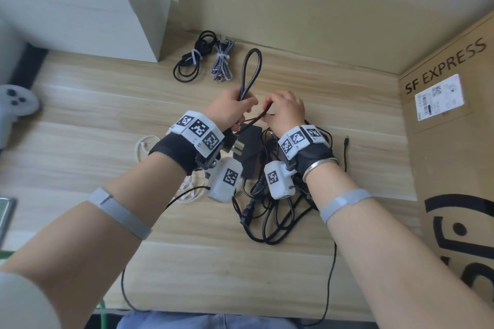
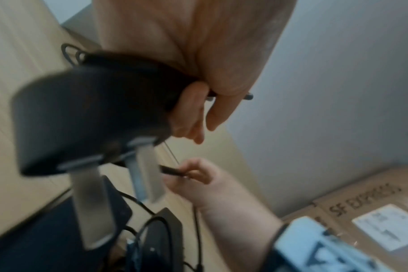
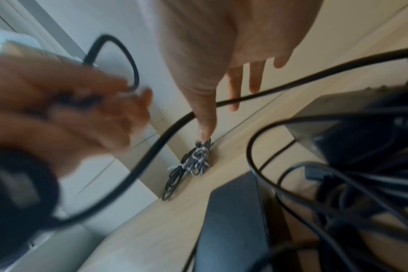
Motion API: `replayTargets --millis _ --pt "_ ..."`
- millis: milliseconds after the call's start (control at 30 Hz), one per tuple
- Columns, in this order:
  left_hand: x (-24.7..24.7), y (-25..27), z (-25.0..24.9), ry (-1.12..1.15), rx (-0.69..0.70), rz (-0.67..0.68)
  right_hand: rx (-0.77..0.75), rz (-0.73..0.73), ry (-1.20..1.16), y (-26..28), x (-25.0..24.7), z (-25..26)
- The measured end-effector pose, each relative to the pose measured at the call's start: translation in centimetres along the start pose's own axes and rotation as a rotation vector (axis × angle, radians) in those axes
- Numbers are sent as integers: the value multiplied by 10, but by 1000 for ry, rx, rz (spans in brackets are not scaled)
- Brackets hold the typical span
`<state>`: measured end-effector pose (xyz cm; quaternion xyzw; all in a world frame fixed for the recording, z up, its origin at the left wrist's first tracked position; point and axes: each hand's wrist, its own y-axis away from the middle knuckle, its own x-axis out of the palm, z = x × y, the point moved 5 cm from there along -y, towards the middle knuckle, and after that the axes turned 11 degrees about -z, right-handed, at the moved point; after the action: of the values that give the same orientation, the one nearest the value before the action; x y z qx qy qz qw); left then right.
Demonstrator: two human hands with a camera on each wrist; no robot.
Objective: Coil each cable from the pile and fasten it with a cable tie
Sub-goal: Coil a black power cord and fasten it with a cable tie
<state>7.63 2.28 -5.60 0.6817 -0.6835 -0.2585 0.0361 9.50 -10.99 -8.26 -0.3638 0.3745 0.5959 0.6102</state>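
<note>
Left hand (image 1: 232,111) grips a folded loop of the black cable (image 1: 250,72) above the desk (image 1: 88,104); right hand (image 1: 287,111) pinches the same cable's run just beside it, over the cable pile (image 1: 270,211). Only the left wrist view shows the plug (image 2: 86,117) with two prongs under the left palm. Two tied coils (image 1: 203,59) lie by the far wall; a cardboard box (image 1: 454,141) bounds the right side.

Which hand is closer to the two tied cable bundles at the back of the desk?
Left. The left hand sits just in front of the tied bundles; the right hand is farther off to their right.
</note>
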Motion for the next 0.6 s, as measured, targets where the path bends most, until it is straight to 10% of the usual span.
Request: replayTargets --millis 300,600 --pt "7 1 5 -417 107 94 130 -172 -367 -7 -66 0" --pt "19 -2 -10 -230 236 74 228 -76 -584 6 -83 15"
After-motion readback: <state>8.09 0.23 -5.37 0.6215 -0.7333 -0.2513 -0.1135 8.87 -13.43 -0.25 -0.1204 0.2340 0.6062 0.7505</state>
